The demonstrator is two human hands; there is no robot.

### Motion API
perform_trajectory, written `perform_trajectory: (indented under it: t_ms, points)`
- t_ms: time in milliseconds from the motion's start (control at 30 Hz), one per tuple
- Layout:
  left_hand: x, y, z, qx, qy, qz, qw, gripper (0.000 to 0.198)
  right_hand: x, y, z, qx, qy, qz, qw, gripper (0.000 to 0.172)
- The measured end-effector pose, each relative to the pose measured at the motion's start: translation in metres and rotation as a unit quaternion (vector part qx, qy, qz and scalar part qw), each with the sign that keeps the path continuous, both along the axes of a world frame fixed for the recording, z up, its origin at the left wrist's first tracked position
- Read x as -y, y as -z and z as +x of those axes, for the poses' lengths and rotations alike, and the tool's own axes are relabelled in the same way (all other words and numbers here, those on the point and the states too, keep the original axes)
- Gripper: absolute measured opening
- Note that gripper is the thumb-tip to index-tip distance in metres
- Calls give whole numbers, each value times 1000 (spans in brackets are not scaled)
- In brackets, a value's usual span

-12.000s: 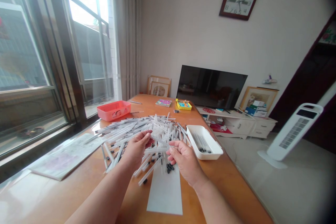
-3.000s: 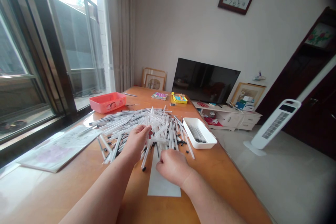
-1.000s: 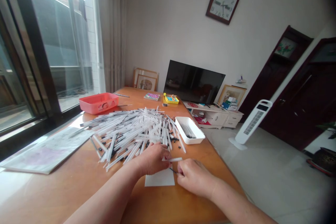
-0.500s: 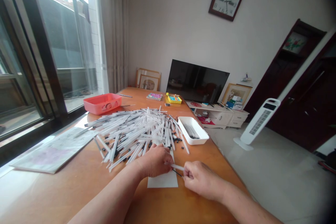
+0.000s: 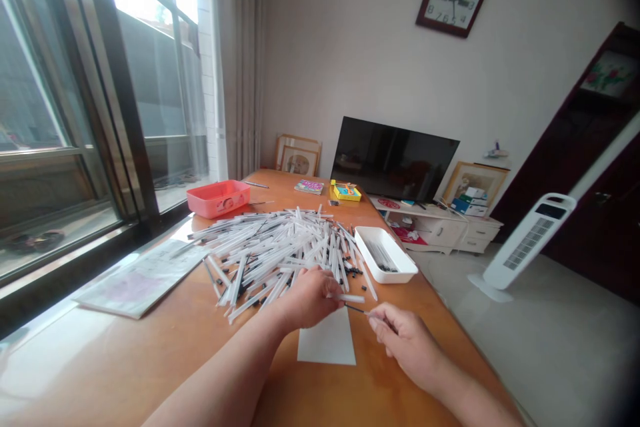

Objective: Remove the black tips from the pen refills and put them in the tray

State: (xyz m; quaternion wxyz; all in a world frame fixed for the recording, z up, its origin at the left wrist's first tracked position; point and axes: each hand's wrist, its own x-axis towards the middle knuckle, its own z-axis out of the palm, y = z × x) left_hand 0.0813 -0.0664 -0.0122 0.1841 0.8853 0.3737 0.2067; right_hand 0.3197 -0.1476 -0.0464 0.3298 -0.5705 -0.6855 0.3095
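My left hand (image 5: 315, 295) is closed on a whitish pen barrel (image 5: 350, 297) that sticks out to the right of its fingers. A thin dark pen refill (image 5: 356, 308) runs between the two hands, its right end pinched in my right hand (image 5: 395, 330). Both hands are just above a white sheet of paper (image 5: 327, 340). Behind them spreads a large pile of whitish pen barrels (image 5: 280, 247) mixed with small black caps. A white tray (image 5: 407, 273) holding thin dark-tipped sticks stands right of the pile.
On the wooden table (image 5: 200, 360), a red basket (image 5: 220, 199) stands at the back left and a booklet (image 5: 145, 280) lies at the left. Farther back are a yellow box (image 5: 347, 193) and a colourful book (image 5: 309, 187). The table's right edge drops to the floor.
The view has turned left. My right hand has let go of the whitish barrel's end, which now sticks out free, and the dark refill shows between the hands.
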Motion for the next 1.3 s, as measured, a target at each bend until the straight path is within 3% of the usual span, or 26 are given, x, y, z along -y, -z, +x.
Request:
perform_trajectory:
  t_ms: [100,267,467,600,767,967,1300]
  points:
    - [-4,1,0,49,-8,-34,998,19,-1,0,-8,-122,51,-27,991,43]
    - [-7,2,1,161,7,-130,978,33,-5,-13,-21,-289,148,41,945,43]
    - [-13,9,-3,182,-63,-115,974,37,-11,-34,-9,-300,255,186,900,38]
    - [-14,8,-5,149,-81,-82,982,34,-11,-49,-2,-302,279,235,881,34]
    - [-11,3,-4,150,-89,-81,981,31,-9,-59,-3,-277,274,244,888,33]
    - [-10,1,-4,141,-90,-81,983,32,-6,-58,-6,-235,252,225,911,36]
    - [-11,0,-5,90,-77,-48,992,31,-8,-60,-4,-216,246,215,920,36]
